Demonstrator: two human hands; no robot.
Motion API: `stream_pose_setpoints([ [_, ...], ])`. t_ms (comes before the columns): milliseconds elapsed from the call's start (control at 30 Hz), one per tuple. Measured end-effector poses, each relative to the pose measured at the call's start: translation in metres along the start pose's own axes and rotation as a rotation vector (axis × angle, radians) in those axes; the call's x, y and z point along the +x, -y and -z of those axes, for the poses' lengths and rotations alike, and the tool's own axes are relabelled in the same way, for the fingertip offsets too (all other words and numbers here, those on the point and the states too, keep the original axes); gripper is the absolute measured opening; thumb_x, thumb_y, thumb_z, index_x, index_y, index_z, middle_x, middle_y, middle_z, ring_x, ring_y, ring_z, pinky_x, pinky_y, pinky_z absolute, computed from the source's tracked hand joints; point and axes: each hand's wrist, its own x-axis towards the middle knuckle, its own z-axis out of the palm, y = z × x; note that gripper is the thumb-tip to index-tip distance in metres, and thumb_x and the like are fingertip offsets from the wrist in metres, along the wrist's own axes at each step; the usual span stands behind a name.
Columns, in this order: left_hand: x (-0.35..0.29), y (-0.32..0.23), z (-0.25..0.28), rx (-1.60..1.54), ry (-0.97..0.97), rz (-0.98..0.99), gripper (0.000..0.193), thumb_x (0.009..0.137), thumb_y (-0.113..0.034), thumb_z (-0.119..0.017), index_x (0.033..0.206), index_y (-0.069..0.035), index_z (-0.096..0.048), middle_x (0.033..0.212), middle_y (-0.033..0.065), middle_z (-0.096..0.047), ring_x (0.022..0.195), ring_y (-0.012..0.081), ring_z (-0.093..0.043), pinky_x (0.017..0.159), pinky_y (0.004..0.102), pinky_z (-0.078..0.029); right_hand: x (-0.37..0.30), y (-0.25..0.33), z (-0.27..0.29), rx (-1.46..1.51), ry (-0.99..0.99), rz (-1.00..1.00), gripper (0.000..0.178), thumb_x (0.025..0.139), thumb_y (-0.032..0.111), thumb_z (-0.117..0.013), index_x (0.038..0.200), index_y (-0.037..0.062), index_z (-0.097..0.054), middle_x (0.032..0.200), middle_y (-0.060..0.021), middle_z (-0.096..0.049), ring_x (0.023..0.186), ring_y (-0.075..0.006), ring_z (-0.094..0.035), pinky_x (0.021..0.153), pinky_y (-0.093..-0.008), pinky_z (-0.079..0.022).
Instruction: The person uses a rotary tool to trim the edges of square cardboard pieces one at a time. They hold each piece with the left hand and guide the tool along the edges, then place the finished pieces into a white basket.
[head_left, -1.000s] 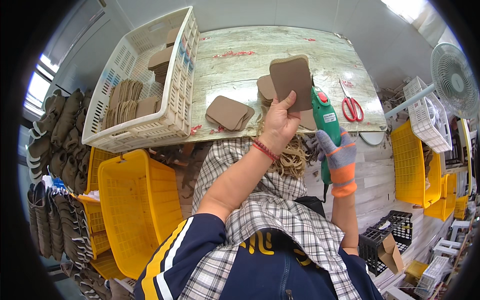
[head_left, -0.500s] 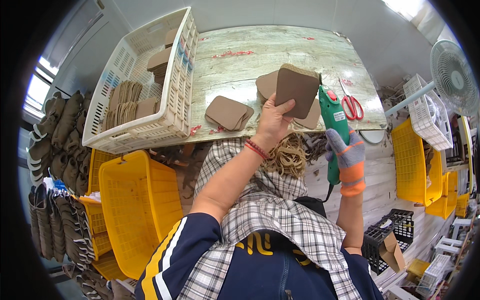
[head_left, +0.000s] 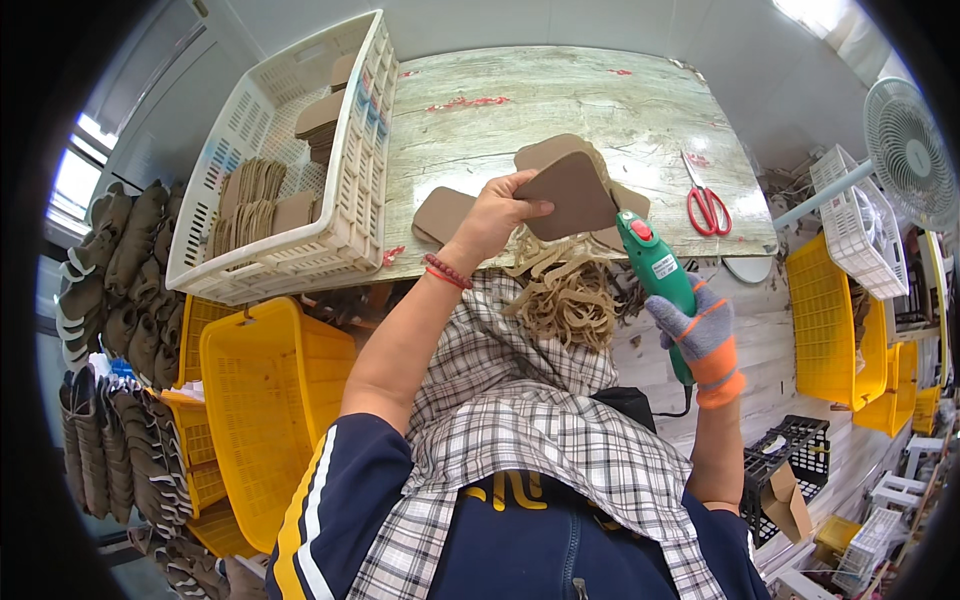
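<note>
My bare left hand point(head_left: 490, 217) pinches a brown, round-cornered fabric piece point(head_left: 575, 203) by its left edge, above the table's near side. In my right hand point(head_left: 700, 325), which wears a grey and orange glove, is a green corded electric cutter point(head_left: 660, 265) with a red switch. The cutter's tip is close to the piece's right edge; whether they touch I cannot tell. Behind the held piece lie more brown pieces point(head_left: 551, 152), partly covered by it. Further left, another small group of brown pieces point(head_left: 440, 213) rests on the table. A heap of tan trimmed strips point(head_left: 568, 305) lies on my lap.
Red-handled scissors point(head_left: 708, 208) lie at the right of the table point(head_left: 480, 130). A white crate point(head_left: 355, 215) with stacked brown pieces stands at the left. Yellow crates point(head_left: 255, 420) flank me, a black crate point(head_left: 815, 440) sits lower right, and a fan point(head_left: 912, 150) stands at far right.
My left hand has moved left and slightly down with the fabric piece, which is now tilted. The cutter has tipped leftward and dropped lower, its tip now beside the piece's lower right edge.
</note>
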Motion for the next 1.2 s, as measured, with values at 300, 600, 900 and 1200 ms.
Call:
stream_pose_setpoints([
  [300, -0.018, 0.015, -0.008, 0.052, 0.038, 0.181, 0.04, 0.079, 0.005, -0.065, 0.119, 0.0, -0.06, 0.106, 0.006, -0.066, 0.091, 0.0115, -0.062, 0.082, 0.0265, -0.05, 0.006, -0.003, -0.011, 0.075, -0.018, -0.017, 0.044, 0.077, 0.027, -0.077, 0.107, 0.0006, -0.059, 0.068, 0.0008, -0.059, 0.049, -0.0043, -0.049, 0.044, -0.0206, -0.039],
  [600, -0.016, 0.003, 0.016, 0.131, -0.088, -0.044, 0.024, 0.076, 0.01, -0.066, 0.094, -0.003, -0.058, 0.085, 0.0021, -0.065, 0.075, 0.0083, -0.061, 0.071, 0.022, -0.051, 0.004, -0.008, -0.004, 0.091, 0.042, -0.101, 0.039, 0.078, 0.025, -0.076, 0.102, -0.0002, -0.059, 0.064, 0.0007, -0.056, 0.047, -0.0056, -0.049, 0.042, -0.021, -0.039],
  [900, -0.015, -0.006, 0.017, -0.013, -0.063, -0.043, 0.021, 0.077, 0.009, -0.065, 0.095, -0.002, -0.061, 0.087, 0.0039, -0.067, 0.077, 0.0089, -0.062, 0.073, 0.0229, -0.051, 0.0, -0.017, -0.008, 0.141, 0.061, -0.133, 0.041, 0.078, 0.025, -0.076, 0.103, -0.0009, -0.058, 0.064, -0.0002, -0.056, 0.046, -0.0057, -0.049, 0.042, -0.0215, -0.039],
  [1200, -0.015, -0.008, 0.018, 0.093, -0.012, -0.01, 0.018, 0.078, 0.007, -0.065, 0.094, -0.002, -0.062, 0.087, 0.0031, -0.066, 0.077, 0.0083, -0.061, 0.073, 0.0227, -0.051, -0.004, -0.015, -0.003, 0.08, 0.099, -0.127, 0.044, 0.077, 0.026, -0.077, 0.105, -0.0014, -0.058, 0.067, -0.0008, -0.057, 0.047, -0.0061, -0.049, 0.041, -0.0215, -0.039],
])
